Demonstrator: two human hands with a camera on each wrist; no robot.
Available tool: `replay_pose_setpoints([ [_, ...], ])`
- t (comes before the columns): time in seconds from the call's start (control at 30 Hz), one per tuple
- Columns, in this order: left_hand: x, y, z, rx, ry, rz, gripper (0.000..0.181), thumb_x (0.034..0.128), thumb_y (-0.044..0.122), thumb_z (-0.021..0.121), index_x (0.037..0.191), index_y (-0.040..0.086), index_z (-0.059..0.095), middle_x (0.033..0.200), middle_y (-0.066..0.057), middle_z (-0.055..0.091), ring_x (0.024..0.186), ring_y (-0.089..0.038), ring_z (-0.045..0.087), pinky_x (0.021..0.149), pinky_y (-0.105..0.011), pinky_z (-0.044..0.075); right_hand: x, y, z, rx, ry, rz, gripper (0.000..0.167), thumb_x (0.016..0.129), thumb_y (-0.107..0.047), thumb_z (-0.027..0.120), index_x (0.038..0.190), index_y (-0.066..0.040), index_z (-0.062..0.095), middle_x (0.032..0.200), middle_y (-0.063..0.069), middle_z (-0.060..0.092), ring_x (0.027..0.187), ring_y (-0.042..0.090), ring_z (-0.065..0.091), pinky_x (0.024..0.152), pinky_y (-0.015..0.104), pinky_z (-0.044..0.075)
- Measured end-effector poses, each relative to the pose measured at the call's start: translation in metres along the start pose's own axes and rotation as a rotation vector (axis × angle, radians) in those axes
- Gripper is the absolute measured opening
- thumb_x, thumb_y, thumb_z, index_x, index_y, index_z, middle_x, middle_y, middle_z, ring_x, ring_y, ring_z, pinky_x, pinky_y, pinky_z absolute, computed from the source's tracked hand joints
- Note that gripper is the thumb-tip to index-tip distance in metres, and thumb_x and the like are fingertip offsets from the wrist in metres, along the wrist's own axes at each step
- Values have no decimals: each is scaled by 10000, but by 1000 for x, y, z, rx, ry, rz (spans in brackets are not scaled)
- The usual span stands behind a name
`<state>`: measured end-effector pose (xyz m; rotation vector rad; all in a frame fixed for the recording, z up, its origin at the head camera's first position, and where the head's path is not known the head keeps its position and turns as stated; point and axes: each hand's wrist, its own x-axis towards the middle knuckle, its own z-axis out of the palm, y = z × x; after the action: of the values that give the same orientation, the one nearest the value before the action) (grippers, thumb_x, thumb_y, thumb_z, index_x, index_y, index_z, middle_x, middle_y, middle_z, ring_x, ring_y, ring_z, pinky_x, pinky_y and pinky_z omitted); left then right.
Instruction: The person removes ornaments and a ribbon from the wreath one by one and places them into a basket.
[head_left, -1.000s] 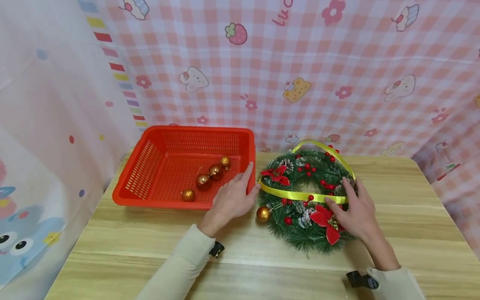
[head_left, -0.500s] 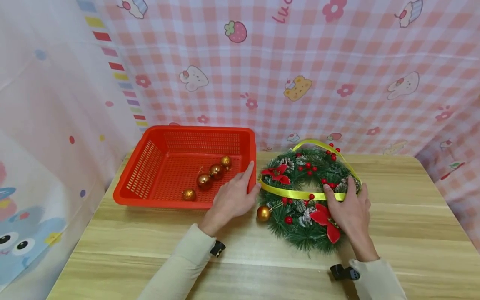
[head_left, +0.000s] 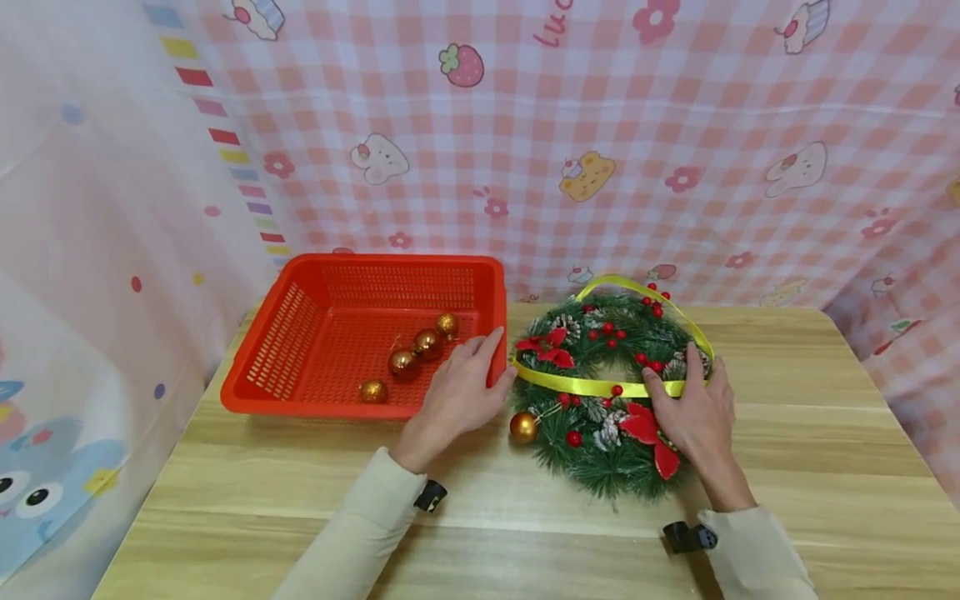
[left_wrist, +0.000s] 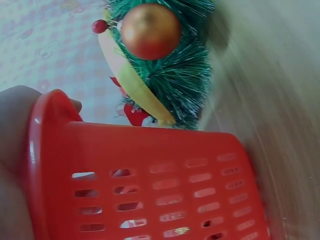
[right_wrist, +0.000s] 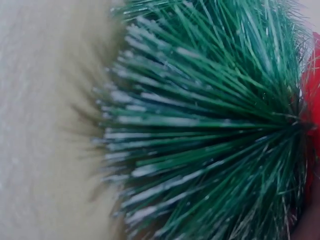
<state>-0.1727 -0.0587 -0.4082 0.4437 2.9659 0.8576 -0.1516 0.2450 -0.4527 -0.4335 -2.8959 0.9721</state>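
Observation:
My left hand (head_left: 459, 400) holds the right rim of a red plastic basket (head_left: 315, 408), its thumb on the outer side. In the left wrist view the basket's slotted wall (left_wrist: 150, 145) fills the lower part. Just right of it lies a green Christmas wreath (head_left: 603, 471) with red berries, pinecones and red flowers. A yellow ribbon (head_left: 577, 386) runs across it and loops over its back. My right hand (head_left: 699, 421) grips the wreath's right side, over the ribbon's end; its fingertips are partly hidden. A gold ball (head_left: 522, 427) hangs at the wreath's left edge.
Several gold and copper balls (head_left: 403, 364) lie inside the basket. Both things stand on a wooden table (head_left: 525, 542). Behind it hangs a pink checked cloth (head_left: 510, 117), and a white printed curtain (head_left: 90, 250) is at the left.
My right hand has moved slightly left on the wreath, its fingers drawing closer together at the right side. The left hand, basket and balls keep their places; the view shifts a little.

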Motion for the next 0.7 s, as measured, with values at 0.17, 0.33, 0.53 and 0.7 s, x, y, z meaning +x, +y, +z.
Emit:
replay_pose_setpoints([
  [0.17,-8,4,-4,-40,117,128,463,971,274,623,1389,88,554,1419,-142,526,1287,-304,481,1063,-473,415,0,1,2,2,-2,1,855,982,-593,408,1601,-113,66,1603,323,-29,1401,619,103,1047,755,175],
  [0.33,-25,15,-8,-248,138,284,327,956,150,638,1271,60,624,1276,-115,637,1166,-256,584,997,-413,484,0,1,4,-3,-10,12,855,979,-601,403,1603,-129,58,1606,314,-24,1404,607,114,1038,752,197],
  [0.53,-46,31,2,-323,-6,318,387,961,153,640,1330,63,566,1322,-96,604,1078,-219,595,983,-391,495,1,2,4,-43,-14,23,875,971,-630,381,1603,-136,30,1584,353,14,1369,625,169,998,760,243],
  [0.7,-59,37,14,-330,-133,252,531,971,226,633,1461,152,442,1483,-20,456,1357,-200,447,1086,-446,413,1,1,3,-50,-11,15,886,964,-645,379,1604,-142,28,1576,359,40,1345,627,201,972,759,266],
])
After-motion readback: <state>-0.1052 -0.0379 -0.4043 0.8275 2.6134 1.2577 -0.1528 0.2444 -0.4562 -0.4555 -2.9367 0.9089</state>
